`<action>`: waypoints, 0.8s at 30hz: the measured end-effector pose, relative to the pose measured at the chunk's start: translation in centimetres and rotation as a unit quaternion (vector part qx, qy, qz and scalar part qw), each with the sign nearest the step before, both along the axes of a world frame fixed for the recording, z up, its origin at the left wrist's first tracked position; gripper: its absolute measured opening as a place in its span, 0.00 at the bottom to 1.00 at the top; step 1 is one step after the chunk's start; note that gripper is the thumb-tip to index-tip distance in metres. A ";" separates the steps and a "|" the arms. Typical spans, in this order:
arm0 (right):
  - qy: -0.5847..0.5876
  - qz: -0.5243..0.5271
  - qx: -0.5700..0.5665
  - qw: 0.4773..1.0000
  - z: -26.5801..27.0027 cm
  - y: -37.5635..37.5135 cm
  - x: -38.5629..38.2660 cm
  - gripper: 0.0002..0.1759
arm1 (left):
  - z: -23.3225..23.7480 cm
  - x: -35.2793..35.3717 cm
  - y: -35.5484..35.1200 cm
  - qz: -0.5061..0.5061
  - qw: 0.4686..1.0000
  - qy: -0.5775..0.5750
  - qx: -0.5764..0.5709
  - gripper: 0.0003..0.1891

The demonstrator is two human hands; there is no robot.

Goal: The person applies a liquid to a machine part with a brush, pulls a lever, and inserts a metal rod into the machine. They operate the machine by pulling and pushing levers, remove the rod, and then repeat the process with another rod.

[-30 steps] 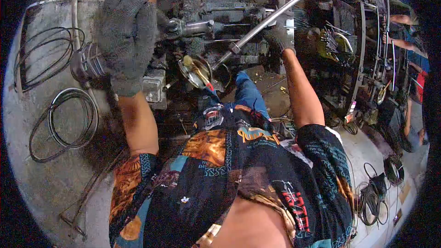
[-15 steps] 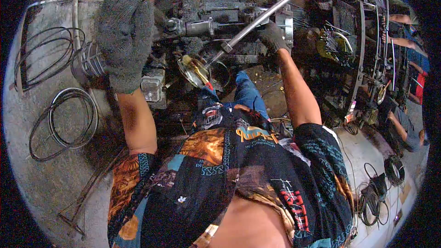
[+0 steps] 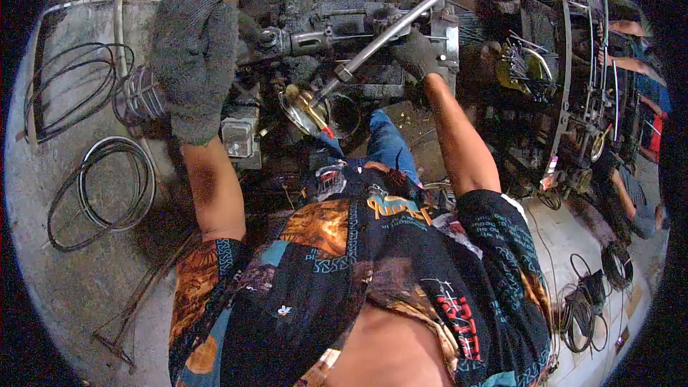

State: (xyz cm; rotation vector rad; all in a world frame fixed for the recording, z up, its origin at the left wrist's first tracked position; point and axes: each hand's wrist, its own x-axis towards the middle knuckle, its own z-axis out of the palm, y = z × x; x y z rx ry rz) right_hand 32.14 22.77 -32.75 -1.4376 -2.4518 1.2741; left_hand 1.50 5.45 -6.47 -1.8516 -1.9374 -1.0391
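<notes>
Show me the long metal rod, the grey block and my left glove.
Long metal rod (image 3: 387, 39), head view: middle of the shaft.
Grey block (image 3: 237, 137), head view: face towards the camera.
Left glove (image 3: 195, 54), head view: middle of the knit.

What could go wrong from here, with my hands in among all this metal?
The gloved right hand is close to the slanted rod and the machinery, so fingers might get pinched or knit fabric snagged. If the rod swings, it could knock the red-ended tool by its lower end. The coil on the floor might catch a foot.
</notes>
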 end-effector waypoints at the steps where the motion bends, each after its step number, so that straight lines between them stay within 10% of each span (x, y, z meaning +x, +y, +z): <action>1: -0.013 -0.004 -0.002 1.000 -0.2 -0.1 -0.2 0.26 | 0.1 0.1 0.1 0.000 1.000 0.002 -0.002 0.06; 24: 0.061 0.138 0.084 0.985 -1.1 -0.6 -1.7 0.20 | 0.4 0.0 -1.3 0.065 0.995 0.038 -0.062 0.06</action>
